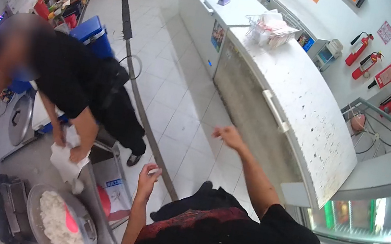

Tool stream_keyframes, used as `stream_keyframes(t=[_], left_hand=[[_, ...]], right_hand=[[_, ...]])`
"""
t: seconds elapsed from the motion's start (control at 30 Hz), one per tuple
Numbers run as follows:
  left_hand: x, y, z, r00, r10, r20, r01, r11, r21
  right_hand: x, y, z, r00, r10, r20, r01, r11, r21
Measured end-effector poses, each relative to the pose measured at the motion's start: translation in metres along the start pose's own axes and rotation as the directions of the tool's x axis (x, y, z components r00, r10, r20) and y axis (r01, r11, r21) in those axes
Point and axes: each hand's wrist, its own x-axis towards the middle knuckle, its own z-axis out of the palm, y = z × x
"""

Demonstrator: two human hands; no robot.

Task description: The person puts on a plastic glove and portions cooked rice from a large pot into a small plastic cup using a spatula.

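Observation:
My left hand (148, 180) hangs in the air over the floor, fingers loosely bent and apart, with nothing in it. To its lower left stands a large round metal pan (34, 201) of white rice (55, 212), with a pink rice paddle (70, 220) lying in it. My right hand (230, 137) is held out in front of the white chest freezer (306, 107), not visibly touching it. Its fingers are slightly curled and it holds nothing.
A co-worker in black (79, 74) bends over the metal counter (39, 158) at left, both hands on a white cloth or bag (68, 158). A wire basket (271, 39) sits on the freezer. Red fire extinguishers (359, 48) hang at right. A dark strip (142, 105) crosses the tiled floor.

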Motion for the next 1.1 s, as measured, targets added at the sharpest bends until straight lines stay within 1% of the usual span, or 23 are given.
stream_keyframes(t=[0.03,0.07,0.1,0.17,0.2,0.23,0.27,0.3,0.4,0.5,0.53,0.57,0.6,0.63,0.67,0.7,0.73,0.83,0.93,0.97,1.03,1.07,1.1], left_hand=[[0.028,0.017,0.028,0.998,-0.019,0.058,0.022,0.998,-0.053],[0.057,0.03,0.052,0.992,-0.034,0.119,0.047,0.994,-0.104],[0.081,0.043,0.076,0.982,-0.053,0.181,0.081,0.985,-0.151],[0.12,0.074,0.126,0.964,-0.001,0.268,0.028,0.995,-0.094],[0.138,0.085,0.147,0.95,0.024,0.311,-0.003,0.998,-0.068],[0.159,0.088,0.167,0.937,0.039,0.348,-0.024,0.999,-0.047],[0.18,0.092,0.184,0.926,0.02,0.376,-0.021,1.0,-0.003],[0.202,0.095,0.199,0.916,0.002,0.402,-0.023,0.999,0.046],[0.278,0.103,0.235,0.895,-0.043,0.443,-0.033,0.986,0.161],[0.363,0.113,0.269,0.917,-0.038,0.397,-0.032,0.985,0.168],[0.394,0.115,0.279,0.925,-0.029,0.379,-0.042,0.983,0.178],[0.424,0.115,0.288,0.932,-0.025,0.361,-0.047,0.981,0.189],[0.452,0.117,0.298,0.94,-0.027,0.34,-0.045,0.978,0.204],[0.477,0.124,0.308,0.942,0.014,0.337,-0.101,0.965,0.242],[0.493,0.146,0.321,0.939,0.021,0.345,-0.114,0.961,0.253],[0.509,0.168,0.333,0.936,0.02,0.35,-0.122,0.955,0.271],[0.525,0.189,0.339,0.934,0.014,0.357,-0.127,0.946,0.297],[0.582,0.236,0.365,0.882,0.053,0.467,-0.217,0.927,0.305],[0.642,0.276,0.397,0.83,0.156,0.535,-0.364,0.878,0.309],[0.656,0.297,0.41,0.809,0.2,0.553,-0.418,0.857,0.302],[0.673,0.353,0.437,0.779,0.26,0.571,-0.464,0.852,0.244],[0.68,0.37,0.45,0.766,0.302,0.568,-0.486,0.85,0.204],[0.688,0.386,0.463,0.753,0.349,0.557,-0.512,0.843,0.164]], right_hand=[[-0.005,-0.029,-0.056,0.973,-0.08,-0.217,0.075,0.997,-0.028],[0.016,-0.026,-0.105,0.904,-0.14,-0.404,0.157,0.988,0.008],[0.057,0.004,-0.158,0.802,-0.306,-0.513,0.264,0.952,-0.155],[0.069,-0.07,-0.229,0.597,-0.425,-0.68,0.326,0.903,-0.278],[0.1,-0.078,-0.273,0.524,-0.578,-0.626,0.361,0.816,-0.452],[0.125,-0.098,-0.308,0.554,-0.55,-0.625,0.242,0.825,-0.511],[0.161,-0.105,-0.343,0.489,-0.608,-0.625,0.229,0.781,-0.581],[0.192,-0.125,-0.368,0.431,-0.622,-0.653,0.316,0.782,-0.537],[0.293,-0.151,-0.434,0.451,-0.644,-0.618,0.366,0.765,-0.531],[0.425,-0.122,-0.502,0.703,-0.568,-0.429,0.26,0.766,-0.588],[0.464,-0.112,-0.516,0.803,-0.491,-0.338,0.178,0.739,-0.65],[0.504,-0.095,-0.53,0.885,-0.422,-0.197,0.158,0.67,-0.725],[0.53,-0.085,-0.538,0.958,-0.27,-0.099,0.128,0.706,-0.696],[0.543,-0.087,-0.539,0.987,-0.163,0.015,0.111,0.601,-0.791],[0.579,-0.074,-0.537,0.934,-0.114,0.337,0.354,0.185,-0.917],[0.599,-0.053,-0.543,0.965,-0.058,0.257,0.264,0.212,-0.941],[0.585,-0.066,-0.531,0.984,0.002,0.176,0.17,0.241,-0.955],[0.563,-0.092,-0.526,0.997,0.009,0.078,0.068,0.403,-0.912],[0.559,-0.095,-0.53,0.993,0.106,0.048,-0.014,0.518,-0.855],[0.557,-0.094,-0.534,0.981,0.186,0.048,-0.06,0.533,-0.844],[0.553,-0.09,-0.547,0.978,0.162,0.131,0.007,0.604,-0.797],[0.55,-0.089,-0.552,0.974,0.14,0.177,0.048,0.636,-0.77],[0.556,-0.072,-0.552,0.984,0.099,0.146,0.052,0.63,-0.775]])
